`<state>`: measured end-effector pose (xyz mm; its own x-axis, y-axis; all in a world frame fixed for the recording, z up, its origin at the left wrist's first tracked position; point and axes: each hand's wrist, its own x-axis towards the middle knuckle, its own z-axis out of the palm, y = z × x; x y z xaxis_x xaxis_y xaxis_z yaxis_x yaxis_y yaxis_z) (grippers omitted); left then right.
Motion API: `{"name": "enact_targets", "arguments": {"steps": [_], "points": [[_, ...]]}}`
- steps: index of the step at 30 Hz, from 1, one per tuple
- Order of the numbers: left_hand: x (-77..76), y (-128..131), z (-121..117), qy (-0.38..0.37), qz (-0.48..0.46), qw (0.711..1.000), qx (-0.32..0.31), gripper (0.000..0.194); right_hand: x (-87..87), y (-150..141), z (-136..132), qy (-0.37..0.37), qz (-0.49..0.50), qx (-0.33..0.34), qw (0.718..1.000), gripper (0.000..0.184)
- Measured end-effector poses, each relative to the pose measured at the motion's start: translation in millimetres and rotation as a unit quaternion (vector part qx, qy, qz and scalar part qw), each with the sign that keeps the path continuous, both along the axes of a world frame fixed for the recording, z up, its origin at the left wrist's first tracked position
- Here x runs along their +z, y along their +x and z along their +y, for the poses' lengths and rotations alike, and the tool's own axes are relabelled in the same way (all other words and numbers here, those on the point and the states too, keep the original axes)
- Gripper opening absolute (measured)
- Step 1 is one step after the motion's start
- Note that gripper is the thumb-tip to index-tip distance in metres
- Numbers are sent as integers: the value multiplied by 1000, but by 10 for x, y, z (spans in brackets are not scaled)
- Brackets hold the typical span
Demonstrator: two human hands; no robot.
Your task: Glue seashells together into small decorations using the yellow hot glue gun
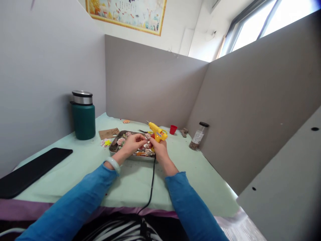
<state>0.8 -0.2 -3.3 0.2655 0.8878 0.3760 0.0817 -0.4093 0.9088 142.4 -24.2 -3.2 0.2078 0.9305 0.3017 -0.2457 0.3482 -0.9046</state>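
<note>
My right hand point(159, 149) is wrapped round the grip of a yellow glue gun point(156, 131), its nozzle pointing up and to the left. Its black cord point(151, 182) runs down toward me. My left hand point(133, 143) pinches a small pale piece point(146, 143) right beside the right hand's fingertips. Both hands hover over a metal tray point(113, 149) filled with several small shells and coloured bits. A pale bangle point(114, 163) sits on my left wrist, and both sleeves are blue.
A dark green flask point(83, 115) stands at the left wall. A black flat slab point(30, 171) lies at the front left. A brown card point(108, 133), a red cup point(173, 129) and a dark-lidded jar point(199, 136) sit about the tray. Grey partitions close three sides.
</note>
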Motion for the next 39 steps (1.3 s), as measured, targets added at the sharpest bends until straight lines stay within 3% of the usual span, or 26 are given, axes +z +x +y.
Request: {"name": "enact_targets", "arguments": {"steps": [8,19,27,39], "points": [[44,-18,-46,2,-57,998,-15,37,15,-11,-26,5,-13,-3,1000,27],[149,-33,-142,-76,-158,984,-34,33,-8,-3,-29,3,-45,28,999,31],[125,-60,-110,-71,-107,991,-32,25,101,30,-90,19,-12,18,1000,43],[88,-80,-68,-101,-140,983,-60,36,40,54,-74,7,-22,70,997,39]]}}
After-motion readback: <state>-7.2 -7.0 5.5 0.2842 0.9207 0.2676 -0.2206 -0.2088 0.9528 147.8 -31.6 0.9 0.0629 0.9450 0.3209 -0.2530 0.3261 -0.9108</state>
